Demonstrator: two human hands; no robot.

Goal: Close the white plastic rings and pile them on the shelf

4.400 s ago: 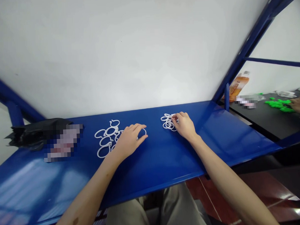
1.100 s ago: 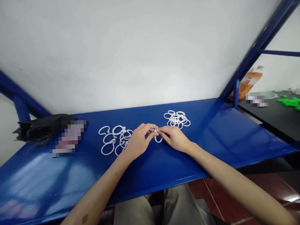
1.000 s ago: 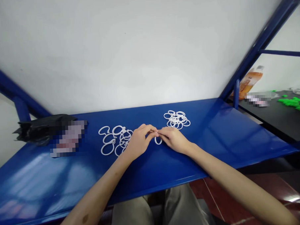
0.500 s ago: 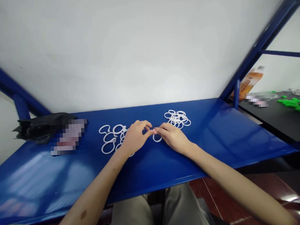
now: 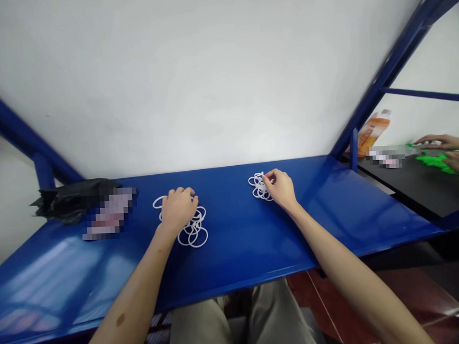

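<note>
Rings [image 5: 194,226], white, lie partly beneath the left hand [image 5: 178,208]; a pile [image 5: 260,187] of similar ones lies beside the right hand [image 5: 282,187]. Half a second ago both hands met over one of the rings, midway between the groups; now they stand well apart, one at each group. For the work, this suggests that the two-handed handling of that piece has ended; where it went cannot be told. Left grip: palm down, fingers loosely bent, contents hidden. Right grip: narrow, thumb and fingertips at the right side of the pile; whether they pinch anything is unclear. Both groups rest on a glossy blue table [image 5: 232,243]. At its left end, a black bag [image 5: 63,197] and a pixelated packet [image 5: 111,212]; behind, a pale wall [image 5: 211,91]. Beyond the blue frame [image 5: 388,69], at right: an orange bottle [image 5: 374,132], green pieces [image 5: 436,164] on a dark surface [image 5: 416,189], and a co-worker's hands [image 5: 447,141]. Below, reddish floor [image 5: 328,289].
</note>
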